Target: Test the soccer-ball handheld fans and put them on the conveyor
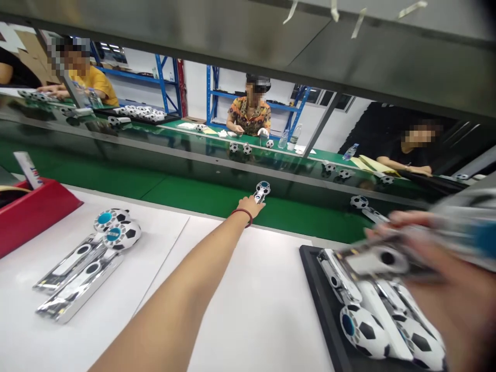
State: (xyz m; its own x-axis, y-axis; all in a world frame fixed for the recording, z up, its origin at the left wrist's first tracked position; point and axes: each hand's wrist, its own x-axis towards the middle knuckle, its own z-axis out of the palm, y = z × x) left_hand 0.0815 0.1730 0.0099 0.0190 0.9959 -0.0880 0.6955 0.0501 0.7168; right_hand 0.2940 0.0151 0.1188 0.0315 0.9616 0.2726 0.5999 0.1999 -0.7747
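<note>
My left hand [251,205], a red band at its wrist, reaches out over the green surface. Its fingers are closed on the clear-and-white handle of a soccer-ball-headed device [263,188], whose blue disc faces up. On the right, smeared by motion, my right hand [445,274] grips another soccer-ball-headed device [372,261] above a black tray [315,289]. Inside that tray lie several similar devices [366,330] with black-and-white ball ends. Two more soccer-ball devices [89,271] rest side by side on the white sheet at the left.
A red holder [42,212] with a white marker-like tube [28,169] stands at far left. White paper [259,299] covers the near table. Another device [366,206] lies on the green strip [186,191] at right. Co-workers [250,111] sit across, under a grey overhead beam [232,36].
</note>
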